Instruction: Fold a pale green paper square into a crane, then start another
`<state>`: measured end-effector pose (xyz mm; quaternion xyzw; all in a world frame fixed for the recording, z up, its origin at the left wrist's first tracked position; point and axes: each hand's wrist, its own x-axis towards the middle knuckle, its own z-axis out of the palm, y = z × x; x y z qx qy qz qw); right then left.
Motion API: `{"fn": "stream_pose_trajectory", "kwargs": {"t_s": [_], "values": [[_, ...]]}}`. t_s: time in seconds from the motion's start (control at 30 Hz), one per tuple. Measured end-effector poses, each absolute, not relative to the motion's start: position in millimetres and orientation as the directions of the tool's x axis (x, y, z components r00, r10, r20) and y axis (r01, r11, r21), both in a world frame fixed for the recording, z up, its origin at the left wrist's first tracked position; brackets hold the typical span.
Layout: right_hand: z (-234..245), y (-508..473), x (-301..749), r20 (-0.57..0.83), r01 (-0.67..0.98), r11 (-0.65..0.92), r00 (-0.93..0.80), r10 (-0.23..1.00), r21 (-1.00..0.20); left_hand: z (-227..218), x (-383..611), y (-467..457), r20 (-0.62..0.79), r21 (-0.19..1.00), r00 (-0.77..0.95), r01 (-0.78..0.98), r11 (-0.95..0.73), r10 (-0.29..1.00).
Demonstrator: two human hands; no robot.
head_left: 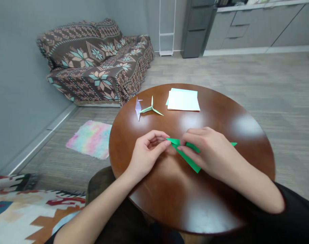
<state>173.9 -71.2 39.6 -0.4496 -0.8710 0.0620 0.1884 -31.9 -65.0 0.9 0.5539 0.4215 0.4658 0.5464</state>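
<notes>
A green sheet of folded paper (191,161) lies low over the round brown table (154,183), partly covered by my hands. My left hand (150,149) pinches its pointed left corner between thumb and fingertips. Over the middle of the paper, my right hand (205,149) grips a folded edge between thumb and fingers. One green tip shows beyond the right hand; the stretch between is hidden beneath it.
Near the table's far left edge stand a purple folded paper figure (138,108) and a pale green three-armed paper piece (151,108). A stack of pale paper sheets (183,101) lies at the back. Beyond are a patterned sofa (98,64) and a fluffy pastel mat (89,139).
</notes>
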Motion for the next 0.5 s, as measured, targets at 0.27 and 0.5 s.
{"fn": "stream_pose_trajectory", "kwargs": {"t_s": [0.27,0.5], "values": [[45,-73,177,0.235,0.706,0.659,-0.616,0.752,-0.26,6,-45,-70,0.213,0.873,0.444,0.313,-0.374,0.87],[46,-76,175,0.18,0.714,0.657,-0.632,0.754,-0.244,5,-43,-73,0.236,0.848,0.369,0.374,-0.376,0.899]]}}
